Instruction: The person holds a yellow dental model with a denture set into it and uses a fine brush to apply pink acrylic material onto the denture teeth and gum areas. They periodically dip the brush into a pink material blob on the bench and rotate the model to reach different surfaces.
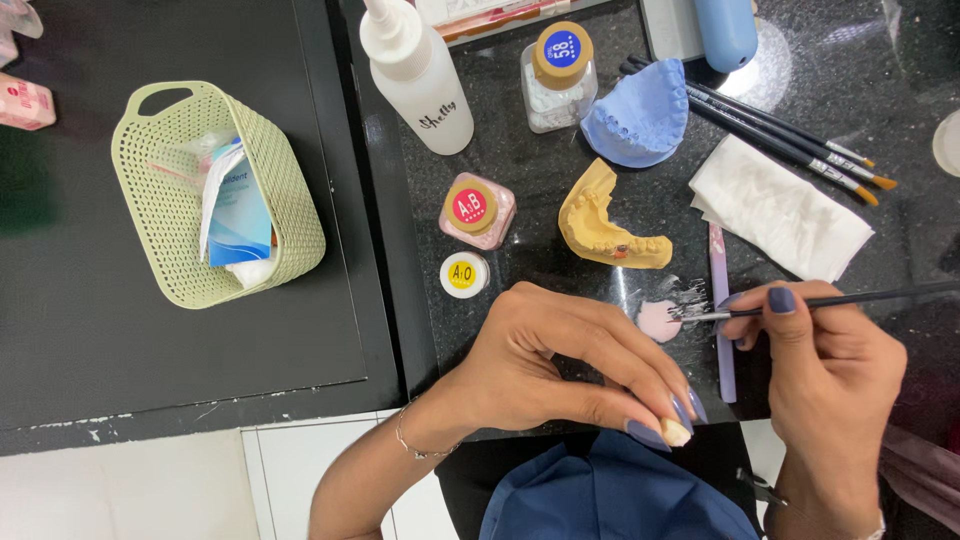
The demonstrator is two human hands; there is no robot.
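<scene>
Head view: the right hand (825, 375) grips a thin dark brush (800, 303) like a pen, its tip resting at a small pink dab of paste (658, 320) smeared on the dark slab (560, 190), with white streaks just beside it. The left hand (560, 365) is closed in a pinch on a small cream tooth piece (676, 432), held between thumb and fingertips near the body, above a blue cloth (610, 495) on the lap. The piece is held apart from the brush; whether any paste sits on it cannot be told, as it is too small.

Judging by this, paste is already mixed and the brush is being loaded, while the piece in the fingers appears not yet built up, and the work looks to be in its early or middle part.

Just past the paste lies a narrow lilac strip (722, 340), and beyond the hands a yellow jaw model (605, 225) with a small reddish spot. Near it stand a pink jar (478, 210) and a small white jar (464, 274). Farther off are a blue jaw model (640, 118), a clear jar (558, 75), a white squeeze bottle (420, 75), spare brushes (790, 140) and a folded white tissue (778, 208). A green basket (150, 190) with packets stands well apart on the left.
</scene>
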